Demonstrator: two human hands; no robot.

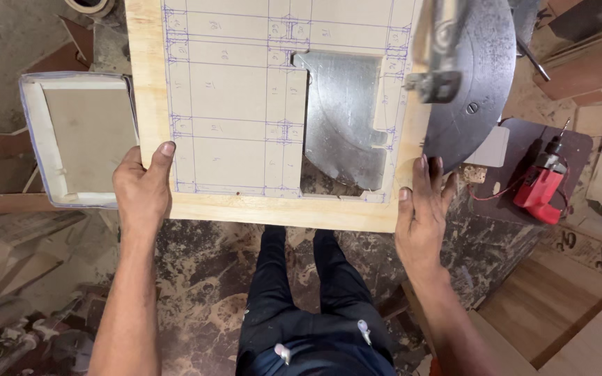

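A pale wooden board (245, 104) with a light sheet marked in blue pen lines lies across a saw table. A cut-out in it shows the grey metal plate (343, 118) of the machine. My left hand (142, 189) grips the board's near left corner, thumb on top. At the near right corner my right hand (421, 209) holds the board's edge, fingers beside the dark round saw guard (472, 76). Below the board I see my own legs in dark trousers (308, 299).
A shallow white-rimmed box (78, 139) sits left of the board. A red power drill (541, 184) rests on a dark stand at right. Wood planks (580, 313) lie at lower right, scraps and offcuts at lower left. The floor is covered in sawdust.
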